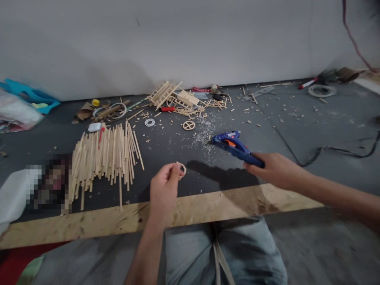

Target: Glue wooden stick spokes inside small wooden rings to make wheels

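Note:
Between the thumb and fingers of my left hand (166, 183) is a small wooden ring (183, 169), held just above the dark table near its front edge. My right hand (273, 168) grips the handle end of a blue hot glue gun (230, 143) with an orange trigger. The gun's nozzle points left, over a patch of whitish glue strings (204, 136). Farther back lie a wooden spoked wheel (189, 125) and a white ring-shaped piece (150, 122).
Many wooden sticks (103, 156) lie left of my left hand. Small wooden cart-like models (187, 98) stand at the back among offcuts. A black cable (341, 149) runs across the right side. A wooden board (202, 206) edges the table. A blue tray (32, 95) sits far left.

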Motion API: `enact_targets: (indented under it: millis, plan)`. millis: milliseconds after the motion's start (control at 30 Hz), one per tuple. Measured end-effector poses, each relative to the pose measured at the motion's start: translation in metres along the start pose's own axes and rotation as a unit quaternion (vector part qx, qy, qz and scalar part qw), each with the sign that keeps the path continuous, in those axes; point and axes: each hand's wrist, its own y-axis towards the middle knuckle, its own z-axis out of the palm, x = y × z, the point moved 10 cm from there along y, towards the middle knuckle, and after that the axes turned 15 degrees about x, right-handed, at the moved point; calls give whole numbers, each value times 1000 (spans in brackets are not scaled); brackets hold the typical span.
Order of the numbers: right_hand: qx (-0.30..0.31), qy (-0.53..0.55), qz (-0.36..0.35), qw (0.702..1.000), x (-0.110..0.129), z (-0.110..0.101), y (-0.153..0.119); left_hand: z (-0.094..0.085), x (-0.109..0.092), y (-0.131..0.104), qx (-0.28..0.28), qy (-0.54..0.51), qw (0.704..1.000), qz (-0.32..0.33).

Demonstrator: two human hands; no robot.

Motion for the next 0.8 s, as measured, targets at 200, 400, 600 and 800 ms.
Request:
enact_targets:
  millis: [200, 400, 600, 800]
  plan:
    - [-69, -2, 92, 993, -82, -55, 33, -42, -3, 54, -28, 176, 984, 13]
    - [-85, -13, 172, 981, -138, -71, 63, -27, -4, 61, -1, 228, 972, 50]
    - [-159, -37, 113, 980, -127, -91, 74, 16, -5, 24, 81, 350, 925, 120]
    - [-149, 27, -84, 985, -43, -124, 94, 23, -7, 18, 88, 394, 905, 138]
